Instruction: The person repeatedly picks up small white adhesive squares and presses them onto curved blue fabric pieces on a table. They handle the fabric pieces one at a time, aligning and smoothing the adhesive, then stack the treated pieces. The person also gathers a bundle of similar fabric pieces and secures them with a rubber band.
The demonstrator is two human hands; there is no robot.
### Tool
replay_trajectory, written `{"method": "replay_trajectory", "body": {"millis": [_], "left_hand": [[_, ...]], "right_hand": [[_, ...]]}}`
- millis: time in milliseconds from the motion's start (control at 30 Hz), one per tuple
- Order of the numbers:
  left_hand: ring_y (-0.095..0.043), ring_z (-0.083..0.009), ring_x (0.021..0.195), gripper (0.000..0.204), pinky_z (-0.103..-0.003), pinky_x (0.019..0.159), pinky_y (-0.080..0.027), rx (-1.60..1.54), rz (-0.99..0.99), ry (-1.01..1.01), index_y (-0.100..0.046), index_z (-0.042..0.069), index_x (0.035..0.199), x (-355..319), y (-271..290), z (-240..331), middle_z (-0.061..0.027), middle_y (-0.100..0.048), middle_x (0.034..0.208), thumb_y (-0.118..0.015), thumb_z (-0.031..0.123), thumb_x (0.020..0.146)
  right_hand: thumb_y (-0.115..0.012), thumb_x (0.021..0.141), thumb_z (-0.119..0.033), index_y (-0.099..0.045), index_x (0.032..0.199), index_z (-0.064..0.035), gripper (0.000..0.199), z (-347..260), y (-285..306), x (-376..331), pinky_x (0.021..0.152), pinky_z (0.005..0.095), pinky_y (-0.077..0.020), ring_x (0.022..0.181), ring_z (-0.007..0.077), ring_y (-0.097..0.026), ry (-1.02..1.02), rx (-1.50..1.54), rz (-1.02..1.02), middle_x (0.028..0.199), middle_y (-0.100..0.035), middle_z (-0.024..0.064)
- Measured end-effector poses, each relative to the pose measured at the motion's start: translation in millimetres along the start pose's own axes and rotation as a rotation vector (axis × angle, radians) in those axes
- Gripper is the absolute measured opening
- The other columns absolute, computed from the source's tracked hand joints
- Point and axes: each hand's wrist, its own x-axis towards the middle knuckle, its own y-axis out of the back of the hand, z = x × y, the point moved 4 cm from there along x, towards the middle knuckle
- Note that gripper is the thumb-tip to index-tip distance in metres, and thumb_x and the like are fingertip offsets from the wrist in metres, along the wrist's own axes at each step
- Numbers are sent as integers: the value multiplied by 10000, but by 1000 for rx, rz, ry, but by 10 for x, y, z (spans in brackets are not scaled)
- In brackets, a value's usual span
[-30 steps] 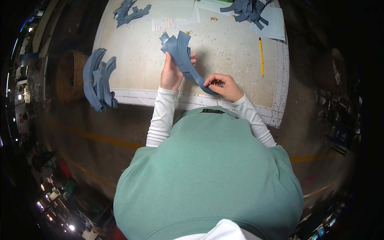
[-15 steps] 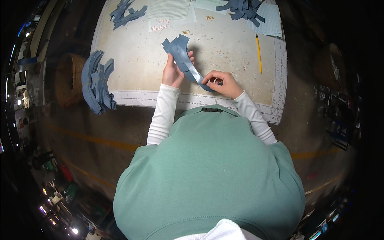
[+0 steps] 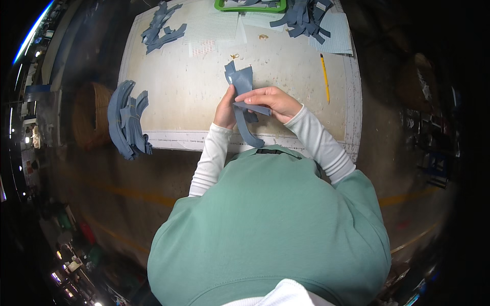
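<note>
Above the near part of the table, my left hand (image 3: 225, 108) is closed around a small bunch of blue-grey fabric strips (image 3: 243, 80). Their wide ends stick up past my fingers, and one long curved strip (image 3: 244, 130) hangs down toward the table's near edge. My right hand (image 3: 275, 102) pinches a strip across the middle of the bunch, its folded end showing under the fingers. Part of the bunch is hidden behind both hands.
A tied bundle of curved strips (image 3: 122, 120) overhangs the left table edge. Loose strips lie at far left (image 3: 159, 30) and far right (image 3: 306, 21). Also there: a green tray (image 3: 250, 9), paper sheets (image 3: 212, 28), a yellow pencil (image 3: 325, 76) and rubber bands (image 3: 235, 56).
My right hand has moved up from the bunch's lower end to its middle, beside my left hand. The strips now hang more upright. The view has shifted, bringing the green tray in.
</note>
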Motion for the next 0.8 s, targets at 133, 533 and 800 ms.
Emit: {"method": "replay_trajectory", "body": {"millis": [133, 533, 800], "left_hand": [[-609, -150, 840, 499, -294, 718, -527, 149, 43, -160, -496, 44, 1155, -22, -6, -31, -79, -599, 1017, -301, 466, 972], [-563, -147, 688, 258, -287, 630, -513, 198, 223, -51, -472, 20, 1118, 29, 546, 7, -104, -620, 915, -434, 225, 967], [-593, -163, 796, 340, -296, 717, -524, 133, 270, -107, -461, -7, 1184, -23, 691, 63, -129, -617, 1062, -426, 255, 971]], "right_hand": [[-483, 930, -98, -543, 1132, 68, 268, 198, 307, 294, 757, 210, -508, 867, 85, -607, -109, 358, 51, 1088, -601, 144], [-571, 874, -190, -629, 1059, -76, 225, -13, 1005, 1199, 658, 243, -502, 751, 156, -641, 231, -403, 544, 954, -655, 91], [-678, 753, -209, -669, 875, -141, 141, -111, 1133, 1728, 759, 356, -476, 841, 235, -584, 405, -1355, 731, 836, -556, 66]]}}
